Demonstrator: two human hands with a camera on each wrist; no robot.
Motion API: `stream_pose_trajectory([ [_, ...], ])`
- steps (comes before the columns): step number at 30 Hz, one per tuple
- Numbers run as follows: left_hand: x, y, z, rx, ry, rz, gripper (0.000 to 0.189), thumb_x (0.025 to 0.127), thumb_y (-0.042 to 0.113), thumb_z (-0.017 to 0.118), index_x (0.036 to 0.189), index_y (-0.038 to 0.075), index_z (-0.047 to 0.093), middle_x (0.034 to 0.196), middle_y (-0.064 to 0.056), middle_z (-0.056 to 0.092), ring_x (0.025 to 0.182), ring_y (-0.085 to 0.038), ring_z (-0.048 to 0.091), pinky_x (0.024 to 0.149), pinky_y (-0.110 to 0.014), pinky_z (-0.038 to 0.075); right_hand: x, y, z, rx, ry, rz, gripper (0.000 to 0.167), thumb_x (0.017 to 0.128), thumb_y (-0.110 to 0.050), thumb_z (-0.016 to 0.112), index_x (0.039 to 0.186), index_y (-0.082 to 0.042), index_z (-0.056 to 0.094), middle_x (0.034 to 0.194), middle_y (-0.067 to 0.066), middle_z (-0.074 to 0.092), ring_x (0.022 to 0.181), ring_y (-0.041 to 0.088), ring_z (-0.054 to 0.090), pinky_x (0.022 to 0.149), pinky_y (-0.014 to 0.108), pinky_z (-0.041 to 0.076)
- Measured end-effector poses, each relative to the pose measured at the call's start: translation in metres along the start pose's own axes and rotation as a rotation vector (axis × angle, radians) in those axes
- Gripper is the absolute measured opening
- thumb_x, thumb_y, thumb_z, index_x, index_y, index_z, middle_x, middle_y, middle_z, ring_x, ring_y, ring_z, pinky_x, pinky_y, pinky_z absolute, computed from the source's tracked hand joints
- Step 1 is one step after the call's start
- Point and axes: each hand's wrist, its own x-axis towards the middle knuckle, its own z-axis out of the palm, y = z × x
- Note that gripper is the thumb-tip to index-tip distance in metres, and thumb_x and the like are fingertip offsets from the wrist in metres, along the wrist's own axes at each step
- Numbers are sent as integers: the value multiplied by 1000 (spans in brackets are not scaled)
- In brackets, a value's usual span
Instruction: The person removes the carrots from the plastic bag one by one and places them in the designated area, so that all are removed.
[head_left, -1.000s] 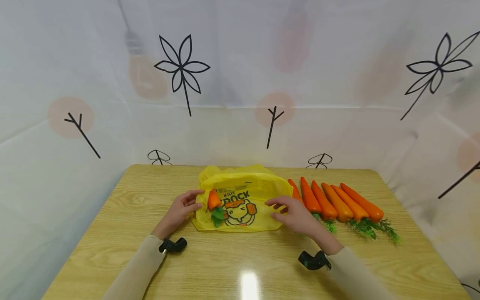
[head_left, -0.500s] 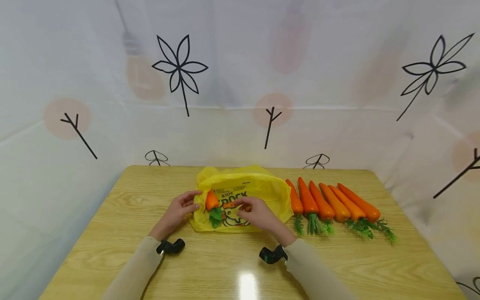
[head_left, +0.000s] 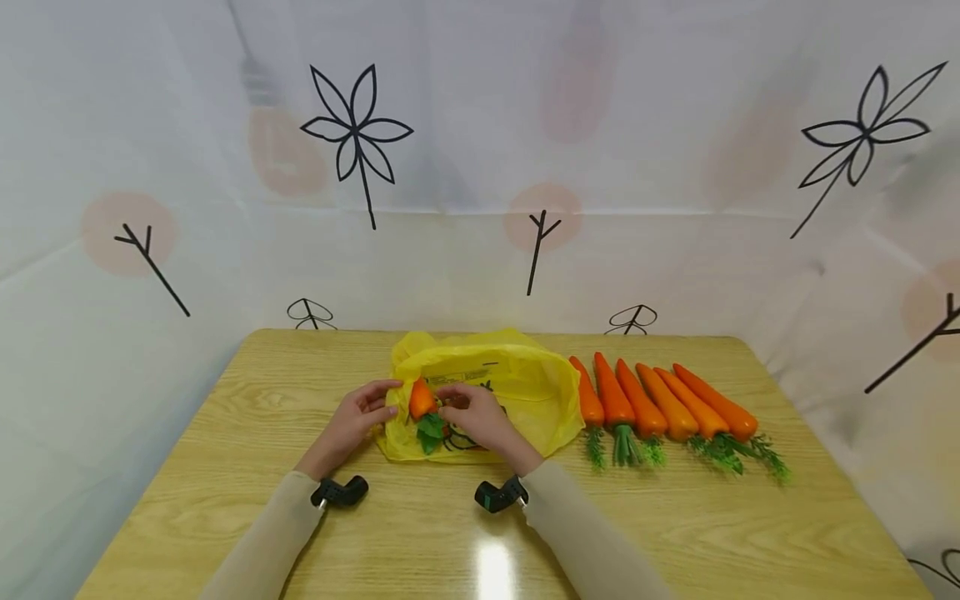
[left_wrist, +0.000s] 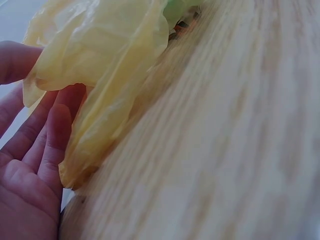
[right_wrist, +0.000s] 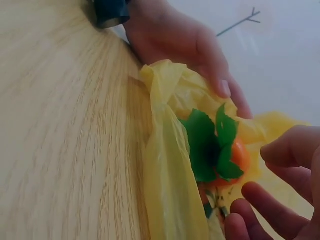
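A yellow plastic bag [head_left: 540, 408] lies with its mouth toward me, a black cartoon print showing inside it. At the bag's left side is an orange carrot [head_left: 422, 400] with broad green leaves [right_wrist: 202, 145]; part of it is hidden. My left hand [head_left: 358, 421] holds the bag's left rim, thumb and fingers about the thin plastic [left_wrist: 105, 55]. Inside the mouth, my right hand [head_left: 480, 421] reaches from the right, thumb and fingers apart, close beside the carrot. In the right wrist view a small gap shows between those fingertips [right_wrist: 272, 152] and the carrot.
Several orange carrots [head_left: 678, 412] with green tops lie side by side on the wooden table [head_left: 360, 542], right of the bag. A printed white cloth [head_left: 450, 275] stands behind the table. Each wrist wears a black camera mount [head_left: 502, 494].
My right hand has moved left from the bag's right edge, across its mouth, to beside the carrot. The left hand stays at the left rim.
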Motion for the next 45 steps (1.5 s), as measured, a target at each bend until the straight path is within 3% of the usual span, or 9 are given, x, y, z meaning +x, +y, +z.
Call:
stream_pose_trajectory([
  [8,0,0,1,-15,-16,9,49,98,13,65,143,0,49,139,-22,52,108,-17,63,86,-27,53,9,4,7,92,23,84,30,97,-27,67,125,-15,69,120,3,66,103,21,63,79,37,54],
  [18,0,3,2,-31,-27,8,48,99,10,63,143,-2,48,136,-27,52,106,-17,64,84,-28,54,12,8,12,62,18,64,38,94,-29,72,128,-14,67,119,5,67,100,20,62,82,37,53],
  [27,0,3,1,-31,-45,7,47,99,10,62,143,-2,48,139,-26,50,111,-18,63,87,-29,54,11,3,18,69,62,102,44,90,-32,76,128,-13,66,116,6,67,103,22,63,84,39,54],
  [45,0,2,0,-38,-43,18,46,99,9,62,142,-3,49,138,-23,52,108,-17,64,86,-30,54,15,-1,31,20,130,151,49,81,-35,84,118,-9,65,105,4,64,92,19,61,80,36,54],
])
